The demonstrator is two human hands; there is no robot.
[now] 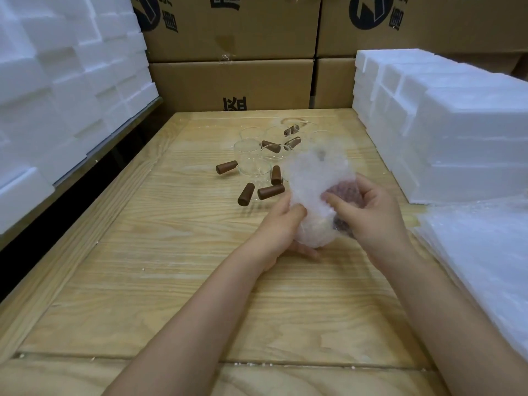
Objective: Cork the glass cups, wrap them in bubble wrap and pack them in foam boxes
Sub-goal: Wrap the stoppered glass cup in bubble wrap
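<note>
Soft, even light from above leaves the bench (171, 252) bright, and the white foam boxes (457, 124) wash out almost to blank — only the gap at far left sinks into black. Shadows are faint and short, lying just below the corks (246, 194) and the left hand (281, 224). The wide lens bows the edges, and the whole view is soft, the bubble wrap (311, 178) blurred most.

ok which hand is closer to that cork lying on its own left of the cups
Left. The left hand grips the bubble-wrapped bundle on the side facing the cork, which lies further back and leftward. The right hand holds the bundle's opposite side, farther off.
</note>
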